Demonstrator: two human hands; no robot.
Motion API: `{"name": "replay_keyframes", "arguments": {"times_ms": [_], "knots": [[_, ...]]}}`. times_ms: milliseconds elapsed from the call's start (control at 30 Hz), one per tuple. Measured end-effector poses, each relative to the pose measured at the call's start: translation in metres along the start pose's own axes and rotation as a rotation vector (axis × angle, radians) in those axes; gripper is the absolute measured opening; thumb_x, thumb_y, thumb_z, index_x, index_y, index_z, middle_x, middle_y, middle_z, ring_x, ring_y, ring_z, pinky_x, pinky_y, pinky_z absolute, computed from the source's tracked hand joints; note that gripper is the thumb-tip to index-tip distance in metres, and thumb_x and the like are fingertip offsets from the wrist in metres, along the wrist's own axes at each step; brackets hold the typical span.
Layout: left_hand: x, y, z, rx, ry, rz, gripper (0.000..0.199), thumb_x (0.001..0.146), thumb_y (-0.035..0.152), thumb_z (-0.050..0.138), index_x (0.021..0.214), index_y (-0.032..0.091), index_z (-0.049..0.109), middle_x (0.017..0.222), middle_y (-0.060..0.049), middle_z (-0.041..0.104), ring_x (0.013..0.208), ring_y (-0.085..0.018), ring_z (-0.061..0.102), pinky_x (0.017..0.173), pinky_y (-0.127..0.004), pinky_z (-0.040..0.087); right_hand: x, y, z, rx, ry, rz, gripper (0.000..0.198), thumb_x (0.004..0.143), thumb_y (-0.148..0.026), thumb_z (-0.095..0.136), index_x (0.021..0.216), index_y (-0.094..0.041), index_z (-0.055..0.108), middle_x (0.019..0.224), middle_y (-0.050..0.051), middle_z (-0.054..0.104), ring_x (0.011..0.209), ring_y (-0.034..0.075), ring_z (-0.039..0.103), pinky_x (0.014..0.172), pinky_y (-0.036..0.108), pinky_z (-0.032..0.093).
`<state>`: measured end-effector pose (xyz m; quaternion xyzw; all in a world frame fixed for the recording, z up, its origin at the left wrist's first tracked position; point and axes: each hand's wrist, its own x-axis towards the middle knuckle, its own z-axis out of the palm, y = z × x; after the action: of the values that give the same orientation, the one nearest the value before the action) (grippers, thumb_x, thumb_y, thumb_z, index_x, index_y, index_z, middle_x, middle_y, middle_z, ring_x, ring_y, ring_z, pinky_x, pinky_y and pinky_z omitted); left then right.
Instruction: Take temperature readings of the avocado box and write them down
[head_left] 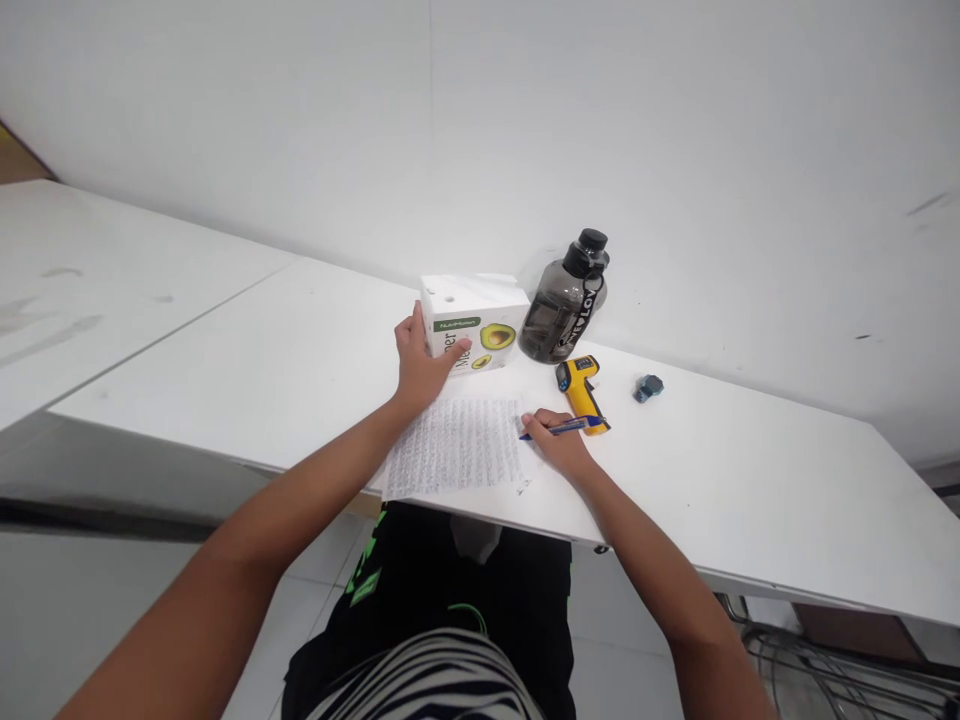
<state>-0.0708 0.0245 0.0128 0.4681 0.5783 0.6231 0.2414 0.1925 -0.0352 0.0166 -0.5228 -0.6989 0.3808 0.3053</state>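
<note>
- Currently, in the head view, the left hand [424, 362] is holding the white box [466, 310] on the worktop [712, 480], thumb spreading over its front, fingers wrapping its left side; some fingers are hiding from sight, and the thumb is covering part of the lettering.
- The right hand [556, 438] is curling closely around a blue pen [574, 427], its tip pointing at the right edge of the paper [454, 450]; the paper's marks are staying too fine to read.
- The pen is crossing the yellow thermometer gun's [581, 385] lower handle.
- A small blue object [648, 388] is proving hard to identify.
- Both forearms are running out of frame.
- The paper is reaching the front edge; the bottle [559, 310] is standing just beside the box, near the wall [337, 120].
- The worktop is extending widely to both sides.
</note>
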Motion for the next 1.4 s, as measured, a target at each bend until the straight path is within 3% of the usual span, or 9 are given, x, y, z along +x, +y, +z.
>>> {"name": "replay_keyframes", "arguments": {"times_ms": [200, 433, 600, 833, 1200, 1400], "knots": [[-0.0038, -0.0025, 0.0027, 0.057, 0.012, 0.050, 0.104, 0.072, 0.053, 0.089, 0.161, 0.035, 0.038, 0.148, -0.013, 0.045, 0.152, -0.041, 0.034, 0.129, -0.065, 0.028, -0.0004, 0.0002, 0.0010, 0.000, 0.001, 0.006, 0.045, 0.088, -0.057, 0.064, 0.059, -0.024, 0.057, 0.060, 0.001, 0.061, 0.068, 0.020, 0.060, 0.063, 0.032, 0.046], [-0.0054, -0.0059, 0.0049, 0.065, 0.027, 0.061, 0.101, 0.073, 0.055, 0.088, 0.158, 0.034, 0.039, 0.145, -0.014, 0.047, 0.147, -0.042, 0.038, 0.126, -0.066, 0.030, -0.0003, -0.0016, -0.0015, 0.049, -0.077, -0.013, 0.041, 0.084, -0.055, 0.064, 0.057, -0.024, 0.060, 0.060, 0.002, 0.062, 0.066, 0.020, 0.059, 0.065, 0.033, 0.047], [-0.0054, -0.0067, 0.0053, 0.039, 0.035, 0.063, 0.099, 0.071, 0.053, 0.090, 0.156, 0.035, 0.042, 0.142, -0.013, 0.049, 0.146, -0.042, 0.038, 0.124, -0.066, 0.031, -0.0001, -0.0028, -0.0016, 0.032, -0.016, 0.012, 0.041, 0.086, -0.054, 0.063, 0.058, -0.024, 0.060, 0.067, 0.004, 0.068, 0.071, 0.022, 0.063, 0.069, 0.034, 0.050], [-0.0062, -0.0042, 0.0050, 0.067, 0.020, 0.062, 0.100, 0.074, 0.053, 0.088, 0.158, 0.033, 0.039, 0.146, -0.014, 0.048, 0.147, -0.042, 0.038, 0.125, -0.066, 0.031, 0.0006, -0.0043, -0.0025, 0.055, -0.079, 0.012, 0.038, 0.083, -0.052, 0.063, 0.058, -0.023, 0.063, 0.061, 0.002, 0.062, 0.066, 0.020, 0.058, 0.065, 0.033, 0.046], [-0.0045, -0.0082, 0.0055, 0.041, 0.033, 0.067, 0.101, 0.071, 0.052, 0.090, 0.157, 0.036, 0.041, 0.144, -0.013, 0.049, 0.147, -0.042, 0.038, 0.126, -0.066, 0.029, 0.0014, -0.0021, -0.0022, 0.051, -0.023, 0.030, 0.038, 0.086, -0.052, 0.061, 0.063, -0.023, 0.069, 0.065, 0.004, 0.068, 0.071, 0.022, 0.064, 0.070, 0.034, 0.050], [-0.0055, -0.0054, 0.0049, 0.048, 0.021, 0.060, 0.100, 0.073, 0.053, 0.089, 0.158, 0.035, 0.040, 0.145, -0.013, 0.048, 0.148, -0.042, 0.038, 0.126, -0.066, 0.029, 0.0009, -0.0032, -0.0024, 0.045, -0.020, 0.028, 0.040, 0.085, -0.054, 0.062, 0.059, -0.024, 0.064, 0.067, 0.005, 0.069, 0.072, 0.023, 0.064, 0.070, 0.035, 0.050]]}}
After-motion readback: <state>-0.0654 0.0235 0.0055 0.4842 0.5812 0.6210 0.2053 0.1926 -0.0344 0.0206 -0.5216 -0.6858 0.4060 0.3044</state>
